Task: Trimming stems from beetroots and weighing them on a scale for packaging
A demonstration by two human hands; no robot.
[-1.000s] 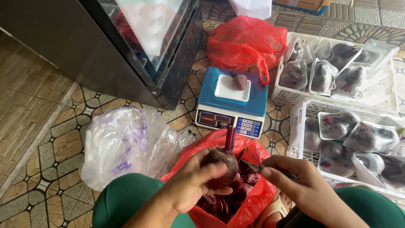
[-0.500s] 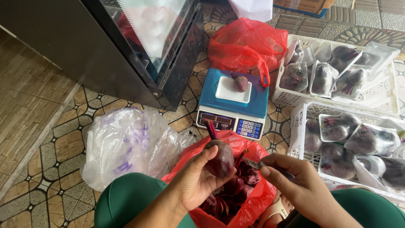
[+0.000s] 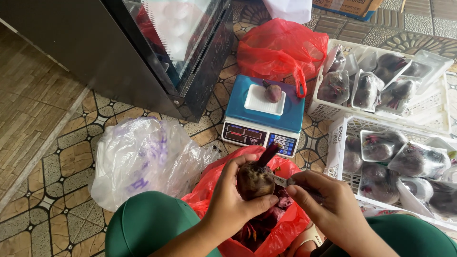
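Tiled floor (image 3: 62, 157); scale (image 3: 266, 112) beyond my left hand (image 3: 233, 204) clenching beetroot (image 3: 254, 180), raised since; right hand (image 3: 328, 204) grips knife (image 3: 282, 181).

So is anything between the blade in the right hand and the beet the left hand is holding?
Nothing visible: the left hand holds the beet over the red bag, and the right hand's blade reaches its side.

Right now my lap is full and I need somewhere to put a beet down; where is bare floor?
Bare tiled floor lies left of the clear plastic bag, along the cabinet. It is crowded right of the scale, where two white crates sit, and under both hands at the red bag.
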